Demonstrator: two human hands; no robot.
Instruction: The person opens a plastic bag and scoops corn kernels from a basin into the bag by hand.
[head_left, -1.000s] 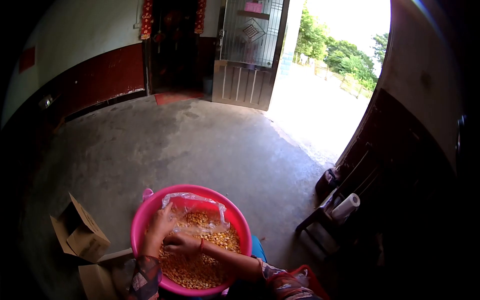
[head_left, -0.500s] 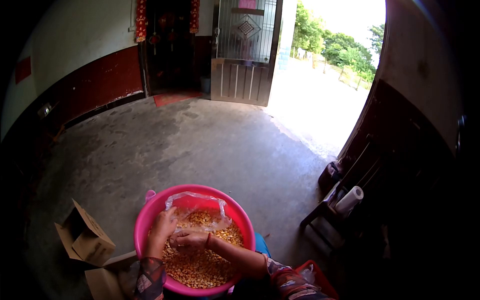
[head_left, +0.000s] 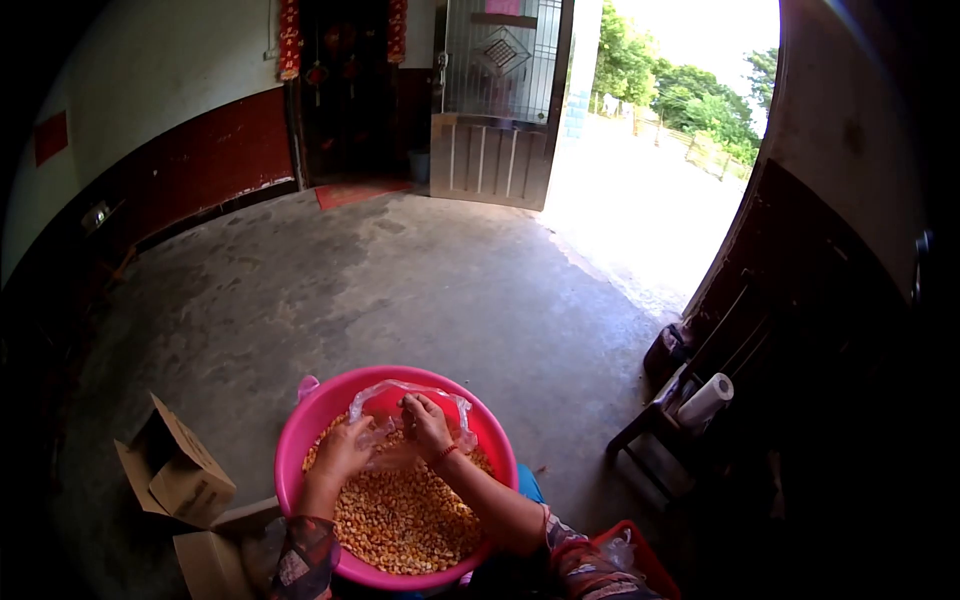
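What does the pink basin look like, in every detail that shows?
The pink basin is wide and round, smooth like plastic, open side up. A paler pink piece shows by its far left rim. Yellow-orange kernels lie inside, with a clear bag toward the far side. The left forearm and right forearm cross its rim; contact is unclear. Its base is hidden.

I can't read a single word or number from here. Pale characters run down the red strips (head_left: 289, 40) beside the dark doorway (head_left: 345, 110), too small to make out, and the dark print on the cardboard box (head_left: 190, 485) comes to me only as a blur
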